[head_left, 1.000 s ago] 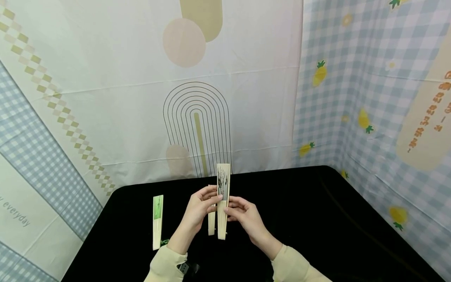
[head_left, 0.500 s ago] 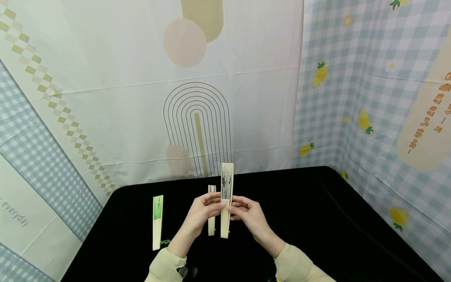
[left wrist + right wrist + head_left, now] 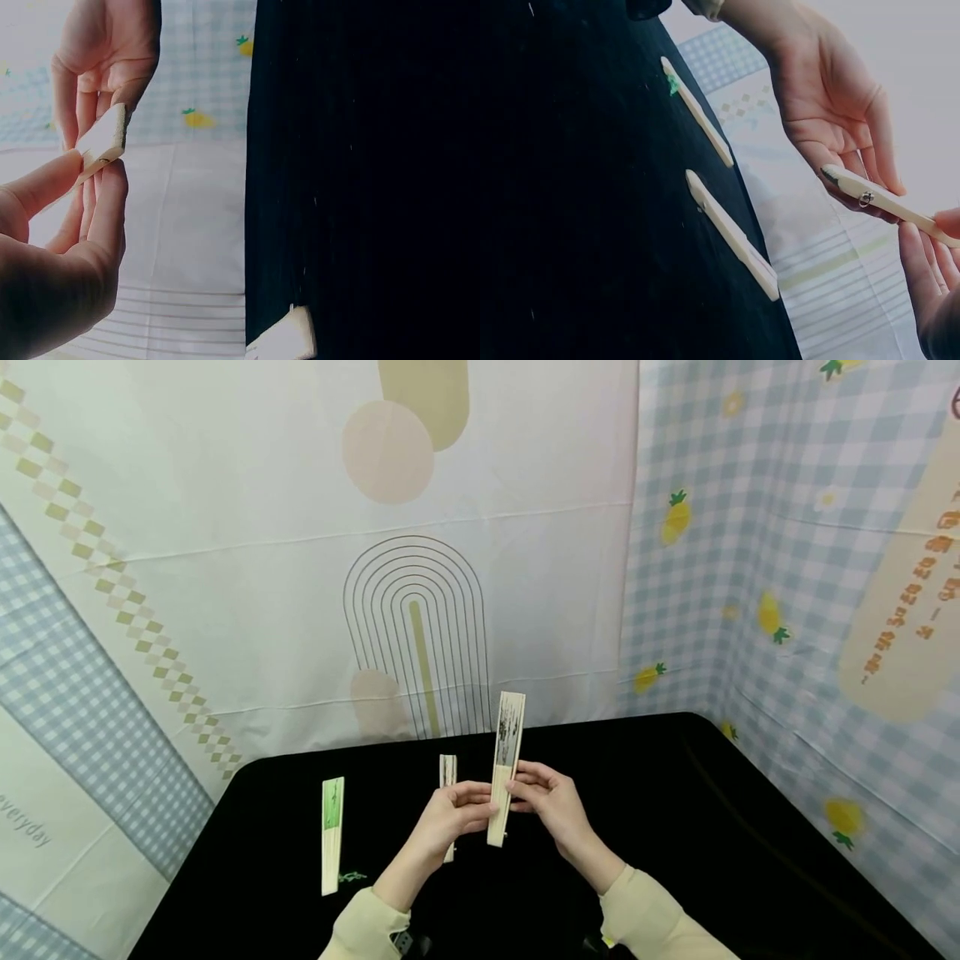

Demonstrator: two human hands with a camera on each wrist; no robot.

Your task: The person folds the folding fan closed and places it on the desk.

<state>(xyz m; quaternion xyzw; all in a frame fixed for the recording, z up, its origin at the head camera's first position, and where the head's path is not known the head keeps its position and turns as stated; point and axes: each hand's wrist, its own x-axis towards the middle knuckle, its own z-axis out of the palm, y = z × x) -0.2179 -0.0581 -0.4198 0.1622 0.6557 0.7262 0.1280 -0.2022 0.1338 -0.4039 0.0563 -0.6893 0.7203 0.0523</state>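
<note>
Both hands hold one folded hand fan (image 3: 508, 743), pale ribs with a dark ink pattern on its upper half, raised over the table and tilted slightly right. My left hand (image 3: 446, 818) pinches its lower part between thumb and fingers. From the other side my right hand (image 3: 553, 800) pinches it near the middle. A small metal rivet ring shows on the held fan (image 3: 866, 197) in the right wrist view. Behind my left hand a second folded fan (image 3: 447, 770) lies on the table, partly hidden. Farther left lies a folded fan with a green band (image 3: 332, 835).
The black-covered table (image 3: 637, 827) ends at a white patterned curtain (image 3: 555, 610) at the back. A blue checked curtain (image 3: 690, 602) hangs at the right. A green cord (image 3: 350, 877) lies beside the green-banded fan.
The held fan has moved right and up, and its top now leans right. Both hands moved right with it, the left now gripping lower, uncovering more of the second fan's top.
</note>
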